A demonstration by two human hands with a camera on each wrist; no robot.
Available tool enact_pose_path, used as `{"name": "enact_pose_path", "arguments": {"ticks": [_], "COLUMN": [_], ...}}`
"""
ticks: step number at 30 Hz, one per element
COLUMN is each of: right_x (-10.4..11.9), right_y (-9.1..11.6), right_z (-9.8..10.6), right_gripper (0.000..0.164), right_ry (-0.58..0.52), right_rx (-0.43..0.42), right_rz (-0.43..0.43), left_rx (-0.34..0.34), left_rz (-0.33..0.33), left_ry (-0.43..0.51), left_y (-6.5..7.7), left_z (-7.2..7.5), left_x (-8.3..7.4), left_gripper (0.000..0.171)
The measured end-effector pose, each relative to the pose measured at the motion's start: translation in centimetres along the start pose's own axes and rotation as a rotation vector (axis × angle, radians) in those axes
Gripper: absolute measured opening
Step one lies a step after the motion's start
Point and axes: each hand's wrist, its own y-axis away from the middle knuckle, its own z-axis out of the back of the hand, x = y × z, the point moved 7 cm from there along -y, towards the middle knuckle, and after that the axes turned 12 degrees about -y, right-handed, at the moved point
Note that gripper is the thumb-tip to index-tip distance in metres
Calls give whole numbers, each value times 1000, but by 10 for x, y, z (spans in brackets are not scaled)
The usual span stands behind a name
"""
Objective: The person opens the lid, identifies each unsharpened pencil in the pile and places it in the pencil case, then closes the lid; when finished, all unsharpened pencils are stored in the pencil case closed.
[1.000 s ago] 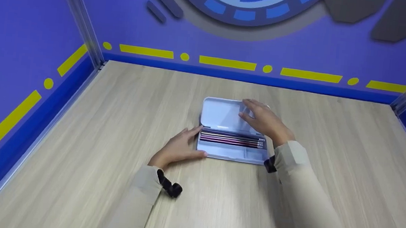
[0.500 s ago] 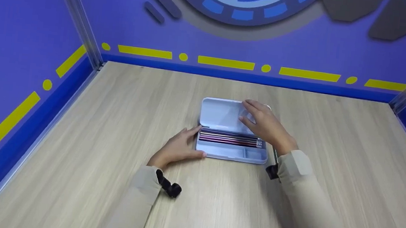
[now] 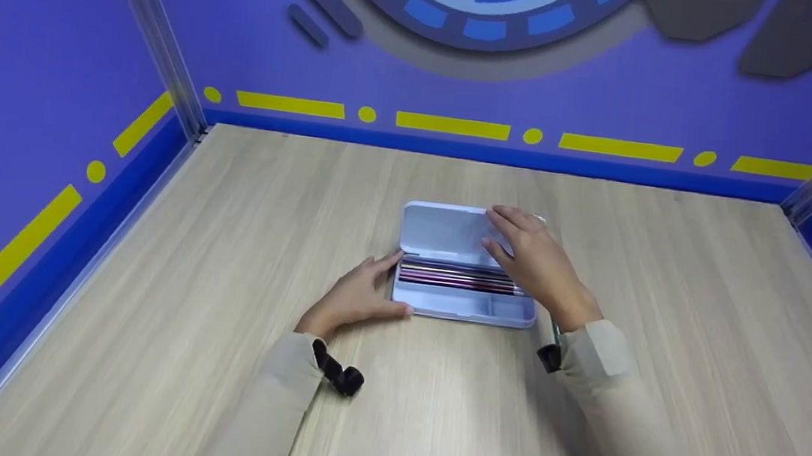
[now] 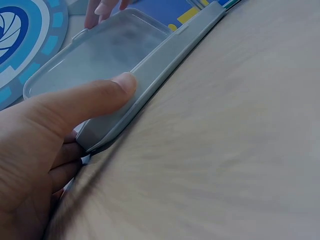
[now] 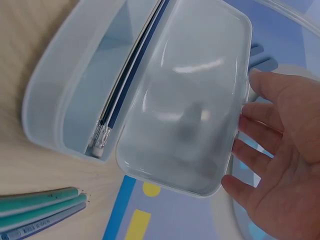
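A pale plastic pencil case [image 3: 443, 302] lies on the table with its lid [image 3: 442, 232] raised at the back. Several pencils [image 3: 446, 275] fill its rear compartment; white eraser ends [image 5: 101, 137] show in the right wrist view. My left hand [image 3: 356, 296] holds the case's left end, its thumb [image 4: 107, 97] on the front wall and the other fingers round the end, partly hidden. At the lid's far edge, toward the right, is my right hand [image 3: 544, 267]. Its fingers [image 5: 257, 132] are spread along that edge, only slightly bent, with fingertips touching it.
Several green and blue pencils [image 5: 42, 210] lie on the table beside the case's right end, mostly hidden by the right arm in the head view. The wooden table [image 3: 287, 208] meets blue-purple panels [image 3: 245, 37] at the back and sides.
The lid has tipped slightly up and toward me, and its inside looks darker. My right hand has shifted a little nearer and to the right with it. My left hand stays in place.
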Motion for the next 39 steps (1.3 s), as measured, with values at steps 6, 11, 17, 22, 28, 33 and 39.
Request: {"name": "enact_pose_path", "arguments": {"ticks": [6, 11, 17, 22, 28, 33, 39], "right_x": [4, 9, 11, 14, 12, 8, 4], "right_y": [7, 13, 21, 27, 32, 36, 40], "right_z": [2, 5, 7, 7, 2, -1, -7], "right_gripper": [49, 41, 32, 28, 23, 18, 21], "right_ry": [10, -11, -43, -35, -58, -121, -173], "right_rx": [-23, -73, -112, -134, -128, -94, -11], "right_rz": [27, 109, 189, 255, 276, 300, 298], "left_rx": [2, 0, 3, -6, -20, -19, -9], "left_rz": [3, -14, -40, -62, -64, -42, -26], "left_ry": [21, 17, 4, -9, -25, -28, -20], "left_y": [1, 1, 1, 1, 1, 1, 1], "left_z": [0, 0, -1, 0, 1, 1, 1], "left_x": [0, 0, -1, -3, -4, -4, -2], "left_gripper": [105, 105, 104, 105, 104, 105, 106]}}
